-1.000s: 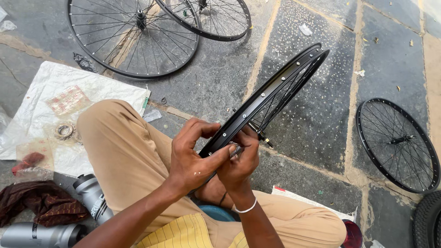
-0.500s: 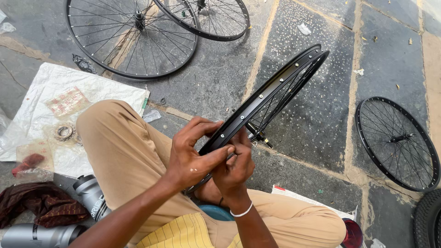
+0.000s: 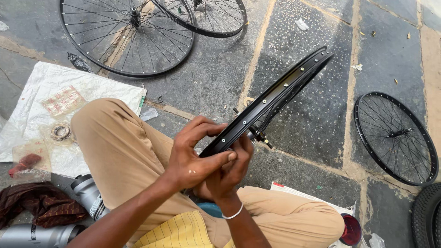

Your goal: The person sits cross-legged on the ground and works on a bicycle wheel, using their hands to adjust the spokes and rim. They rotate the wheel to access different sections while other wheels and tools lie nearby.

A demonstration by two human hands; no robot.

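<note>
Both my hands — left hand (image 3: 190, 158), right hand (image 3: 227, 177) — have fingers gripping the black rim (image 3: 268, 103); spoked wheels (image 3: 128, 36) lie around on the stone floor (image 3: 317, 115).

A bare rim (image 3: 271, 98) rises slantwise from the person's lap, gripped at its lower end by both hands. Two spoked wheels (image 3: 128, 36) lie on the floor behind it, another wheel (image 3: 395, 138) to its right, a plastic sheet (image 3: 59, 105) to its left.

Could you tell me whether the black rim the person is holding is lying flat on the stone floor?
No, both hands hold the black rim edge-on above the lap.
</note>
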